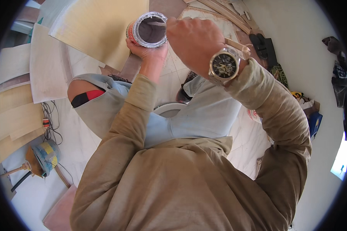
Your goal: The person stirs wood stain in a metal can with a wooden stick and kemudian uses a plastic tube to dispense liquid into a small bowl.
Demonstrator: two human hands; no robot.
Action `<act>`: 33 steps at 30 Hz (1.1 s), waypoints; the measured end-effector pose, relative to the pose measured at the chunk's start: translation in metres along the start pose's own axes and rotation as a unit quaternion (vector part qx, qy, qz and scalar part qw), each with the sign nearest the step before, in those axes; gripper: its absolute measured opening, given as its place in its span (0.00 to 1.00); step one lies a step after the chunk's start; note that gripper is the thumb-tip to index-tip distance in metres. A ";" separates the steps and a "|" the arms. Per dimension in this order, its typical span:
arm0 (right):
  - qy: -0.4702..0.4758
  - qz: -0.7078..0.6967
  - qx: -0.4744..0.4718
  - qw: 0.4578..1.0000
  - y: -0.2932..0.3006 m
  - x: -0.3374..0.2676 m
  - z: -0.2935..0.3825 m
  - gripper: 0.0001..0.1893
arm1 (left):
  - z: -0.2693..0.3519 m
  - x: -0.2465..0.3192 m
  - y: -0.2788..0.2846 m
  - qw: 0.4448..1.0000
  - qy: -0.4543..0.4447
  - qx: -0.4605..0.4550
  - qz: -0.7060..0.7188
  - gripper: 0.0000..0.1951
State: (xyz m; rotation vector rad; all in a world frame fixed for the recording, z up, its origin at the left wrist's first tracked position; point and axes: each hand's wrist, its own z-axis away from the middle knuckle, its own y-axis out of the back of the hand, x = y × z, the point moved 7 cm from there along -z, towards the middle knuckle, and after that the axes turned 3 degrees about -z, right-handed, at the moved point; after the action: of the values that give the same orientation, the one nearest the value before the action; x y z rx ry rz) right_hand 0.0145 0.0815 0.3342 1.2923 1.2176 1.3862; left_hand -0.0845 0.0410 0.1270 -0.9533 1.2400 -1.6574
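My left hand (pixel 151 52) grips an open tin (pixel 130 31) from below and tilts its mouth towards me. Its metal rim is crusted with pale residue, and dark grey-brown material coats the inside. Over the tin's right side, my right hand (pixel 195 39) is closed around a slim tool (pixel 158 24), whose pale end reaches into the mouth. Behind that wrist sticks out a pale wooden piece (pixel 237 45), which looks like the tool's other end. My fist hides the middle, so its exact kind is unclear. A steel wristwatch (pixel 224 64) is on my right wrist.
A large pale wood panel (pixel 101 26) lies beyond the tin. More panels (pixel 47 63) are at left, near a coiled cable (pixel 50 115) and a blue bucket (pixel 47 157). Wooden strips (pixel 228 13) lie at the upper right, with black sandals (pixel 258 46) by the wall.
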 end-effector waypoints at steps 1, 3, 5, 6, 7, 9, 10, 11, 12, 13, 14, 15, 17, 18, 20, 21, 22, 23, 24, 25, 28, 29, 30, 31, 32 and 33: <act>0.028 0.005 0.005 1.000 -0.001 -0.005 -0.005 0.06 | 0.003 0.000 -0.002 1.000 0.000 0.012 0.002 0.37; 0.027 0.020 0.039 0.999 -0.009 -0.013 -0.014 0.06 | 0.000 0.008 -0.004 1.000 -0.014 0.002 0.006 0.38; 0.039 0.040 0.055 0.997 -0.016 -0.016 -0.020 0.06 | -0.003 0.010 -0.002 1.000 -0.017 0.004 -0.007 0.38; 0.038 0.040 0.055 0.997 -0.019 -0.015 -0.018 0.06 | -0.002 0.011 -0.005 1.000 -0.020 0.006 -0.017 0.38; 0.061 0.031 0.051 0.996 -0.023 -0.015 -0.013 0.06 | 0.001 0.009 -0.006 1.000 -0.019 0.005 -0.018 0.38; 0.088 0.018 0.053 0.995 -0.024 -0.019 -0.010 0.06 | 0.003 0.014 -0.007 0.998 -0.037 -0.002 -0.058 0.37; 0.088 0.002 0.030 0.996 -0.027 -0.019 -0.007 0.06 | 0.002 0.016 -0.006 0.997 -0.038 -0.004 -0.060 0.37; 0.085 -0.013 0.005 0.996 -0.028 -0.020 -0.004 0.06 | 0.002 0.017 -0.004 0.997 -0.044 0.004 -0.056 0.37; 0.082 -0.013 0.006 0.997 -0.026 -0.020 -0.002 0.06 | 0.001 0.018 -0.001 0.997 -0.049 0.011 -0.052 0.36; 0.074 -0.025 0.008 0.997 -0.023 -0.019 -0.001 0.07 | 0.001 0.020 0.000 0.997 -0.046 0.009 -0.054 0.36; 0.065 -0.036 0.010 0.997 -0.019 -0.016 0.000 0.07 | 0.005 0.021 -0.004 0.998 -0.042 -0.004 -0.052 0.36; 0.062 -0.036 0.011 0.997 -0.016 -0.015 0.001 0.07 | 0.007 0.020 -0.010 0.998 -0.038 -0.016 -0.049 0.36; -0.015 -0.035 0.072 0.997 -0.004 -0.006 0.003 0.09 | 0.007 0.017 -0.021 0.999 -0.023 -0.022 -0.038 0.36; -0.018 -0.036 0.073 0.997 -0.003 -0.006 0.002 0.09 | 0.008 0.015 -0.025 0.999 -0.012 -0.026 -0.025 0.36; -0.020 -0.042 0.077 0.996 -0.002 -0.005 -0.002 0.09 | 0.006 0.014 -0.024 0.999 0.001 -0.034 -0.010 0.36; -0.022 -0.044 0.078 0.996 -0.006 -0.008 -0.006 0.09 | 0.001 0.018 -0.018 0.998 -0.018 -0.031 -0.042 0.36; -0.009 -0.043 0.065 0.997 -0.014 -0.015 -0.010 0.09 | -0.003 0.023 -0.012 0.996 -0.036 -0.027 -0.075 0.36; 0.004 -0.041 0.049 0.998 -0.018 -0.019 -0.011 0.09 | -0.003 0.024 -0.013 0.996 -0.033 -0.026 -0.076 0.36; 0.001 -0.043 0.048 0.998 -0.019 -0.017 -0.009 0.09 | -0.002 0.027 -0.013 0.996 -0.034 -0.018 -0.078 0.36; 0.016 -0.048 0.040 0.998 -0.021 -0.018 -0.007 0.08 | -0.001 0.028 -0.012 0.996 -0.036 -0.010 -0.079 0.36; 0.043 -0.069 0.047 0.996 -0.020 -0.021 -0.004 0.08 | -0.006 0.030 0.001 0.996 -0.032 -0.008 -0.081 0.36; 0.056 -0.082 0.058 0.993 -0.017 -0.023 -0.003 0.08 | -0.007 0.031 0.001 0.996 -0.030 -0.008 -0.083 0.36; 0.053 -0.084 0.058 0.993 -0.016 -0.023 -0.003 0.08 | -0.009 0.033 -0.001 0.997 -0.025 -0.028 -0.069 0.36; 0.026 -0.089 0.076 0.993 -0.012 -0.021 -0.003 0.07 | -0.010 0.035 -0.003 0.997 -0.021 -0.048 -0.055 0.35; 0.000 -0.095 0.093 0.991 -0.006 -0.021 -0.004 0.07 | -0.014 0.039 0.001 0.997 -0.021 -0.047 -0.058 0.35; 0.000 -0.099 0.093 0.991 -0.004 -0.023 -0.006 0.07 | -0.020 0.044 -0.001 0.996 -0.032 -0.070 -0.045 0.35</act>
State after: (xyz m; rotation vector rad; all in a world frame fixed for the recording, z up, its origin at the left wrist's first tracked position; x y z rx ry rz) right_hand 0.0103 0.0591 0.3264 1.2587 1.4605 1.1521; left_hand -0.1187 0.0064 0.1275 -1.1543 1.3004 -1.6106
